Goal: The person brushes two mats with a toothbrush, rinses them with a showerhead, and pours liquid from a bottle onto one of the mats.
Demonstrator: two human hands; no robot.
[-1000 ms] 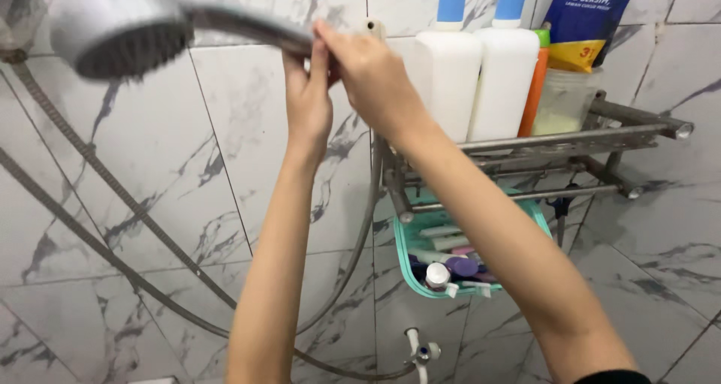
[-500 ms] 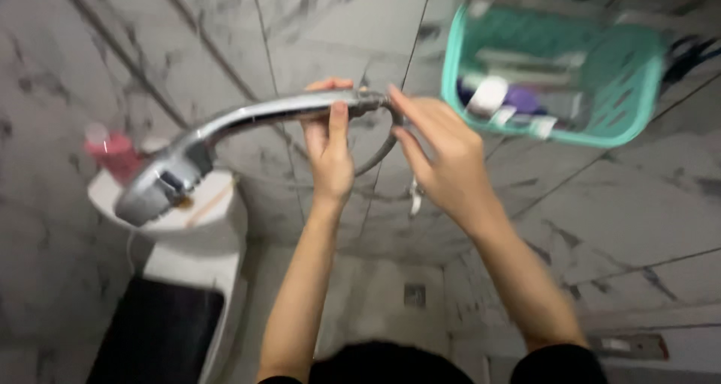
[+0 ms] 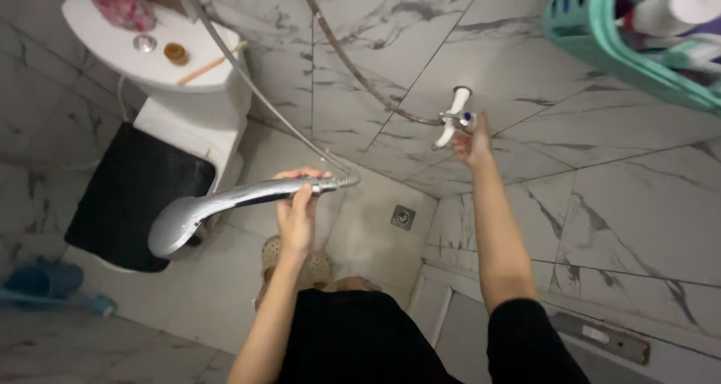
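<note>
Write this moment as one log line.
left hand: holds shower head | right hand: on tap | hose: attached

Left hand (image 3: 297,213) grips shower head (image 3: 180,222); right hand (image 3: 473,140) touches tap (image 3: 453,116).

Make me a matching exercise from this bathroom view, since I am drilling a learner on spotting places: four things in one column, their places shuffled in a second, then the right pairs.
Things
1. shower head
2. wall tap
3. green basket
4. floor drain

Places
A. top right corner of the view
B. at the right hand
C. in the left hand
D. in the floor tiles, between the two arms

Pairs: 1-C, 2-B, 3-A, 4-D
</note>
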